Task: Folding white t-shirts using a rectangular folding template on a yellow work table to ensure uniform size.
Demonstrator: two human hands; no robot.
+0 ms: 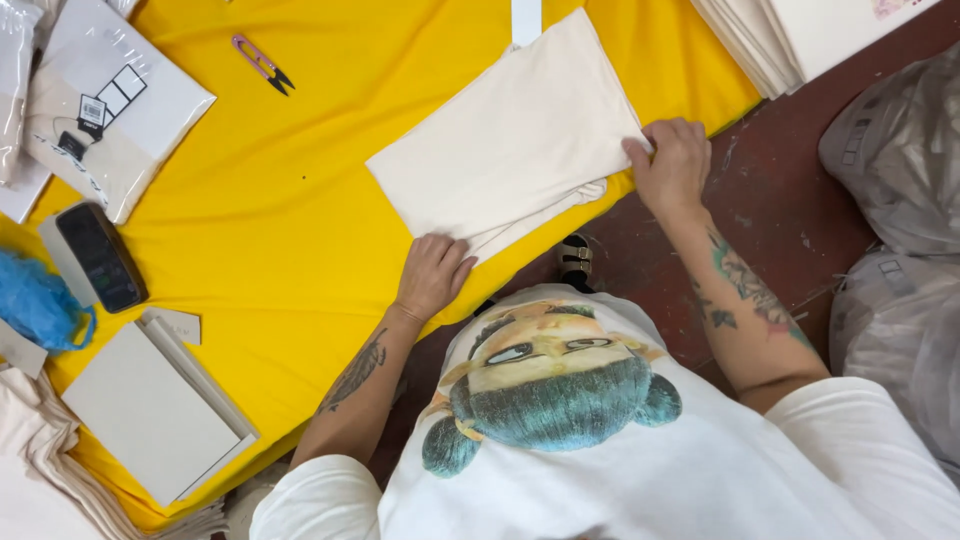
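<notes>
A folded cream cloth (505, 140) lies on the yellow table cover (290, 230) near the table's edge. My left hand (432, 275) rests flat on the cloth's near left corner, palm down, holding nothing. My right hand (670, 165) grips the cloth's right corner at the table edge, thumb on top of the fabric. Both forearms are tattooed. My white shirt with a printed picture (555, 390) fills the bottom of the view.
Pink thread snips (260, 62) lie at the far side. A bagged garment with tags (110, 110), a black phone (100, 255), a blue fluffy bundle (35, 305) and grey cardboard sheets (150, 410) sit left. Stacked cream fabric (790, 35) is top right, plastic sacks (895, 150) on the floor right.
</notes>
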